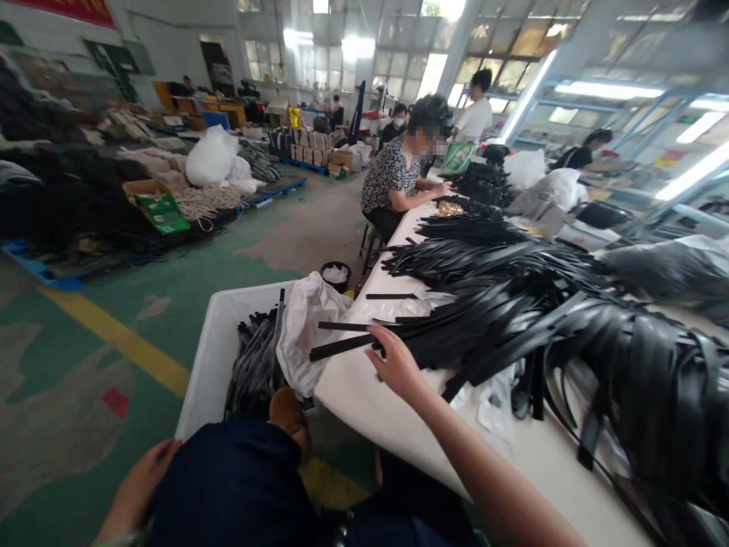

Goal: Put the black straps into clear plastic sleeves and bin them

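My right hand [396,365] reaches over the white table [364,395], its fingers closed around a black strap [342,346] whose end sticks out to the left. A second thin black strap [345,327] lies just above it, touching the fingertips. To the right spreads a large pile of black straps [490,281], some hanging over one another. My left hand [149,467] is low at the left, beside my dark-clothed leg and near the rim of the white bin; its fingers are partly hidden and blurred.
A white bin [213,327] with black straps and a white bag [307,327] stands left of the table. A person [392,175] sits at the table's far side. A small black bucket [336,275] is on the floor.
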{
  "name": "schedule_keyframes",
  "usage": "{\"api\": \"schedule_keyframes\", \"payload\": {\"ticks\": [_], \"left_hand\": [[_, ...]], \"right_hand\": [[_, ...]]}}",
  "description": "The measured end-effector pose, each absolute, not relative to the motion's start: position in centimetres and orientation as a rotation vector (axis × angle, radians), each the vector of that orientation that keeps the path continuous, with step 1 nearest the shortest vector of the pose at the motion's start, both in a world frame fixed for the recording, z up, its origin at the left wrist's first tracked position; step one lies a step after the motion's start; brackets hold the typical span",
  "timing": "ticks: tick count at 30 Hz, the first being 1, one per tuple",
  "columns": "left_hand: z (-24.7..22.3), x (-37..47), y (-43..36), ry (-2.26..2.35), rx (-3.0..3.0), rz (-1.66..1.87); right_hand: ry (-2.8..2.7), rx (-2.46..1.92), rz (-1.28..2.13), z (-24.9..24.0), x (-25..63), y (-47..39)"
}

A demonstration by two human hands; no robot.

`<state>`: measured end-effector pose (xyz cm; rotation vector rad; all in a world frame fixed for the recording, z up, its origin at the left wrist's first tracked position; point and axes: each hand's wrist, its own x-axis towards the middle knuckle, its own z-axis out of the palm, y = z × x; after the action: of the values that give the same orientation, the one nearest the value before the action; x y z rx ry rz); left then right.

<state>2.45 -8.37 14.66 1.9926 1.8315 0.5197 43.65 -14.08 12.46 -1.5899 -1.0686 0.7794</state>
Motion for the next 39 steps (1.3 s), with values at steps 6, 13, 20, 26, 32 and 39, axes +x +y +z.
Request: {"api": "schedule_keyframes", "payload": {"ticks": [6,13,20,26,32,39], "left_hand": [[13.3,5.5,-4.0,1.82,1.864,0.354],[14.8,24.3,-12.3,0.601,2.272,0.312],[10.2,32.4,-20.1,-0.147,2.541,0.16],[7.3,31.1,-19.9,-0.13,2.452,0.192],[7.5,29.3,-19.0,0.012,2.28,0.166],[8.1,28.7,-19.6,0.202,2.252,0.204]], "right_hand": [[-1.456,-2.37,-0.094,6.0,49.0,-33.9],[-1.628,-2.472,-0.16,4.6,44.9,-37.0],[-1.875,-2.071,-0.225,2.6,45.6,-37.8],[-1.955,-1.828,0.01,3.3,44.4,-37.3],[-1.712,-1.987,-0.063,5.0,44.4,-36.2],[-1.885,-2.196,-0.154,3.5,45.4,-37.3]]}}
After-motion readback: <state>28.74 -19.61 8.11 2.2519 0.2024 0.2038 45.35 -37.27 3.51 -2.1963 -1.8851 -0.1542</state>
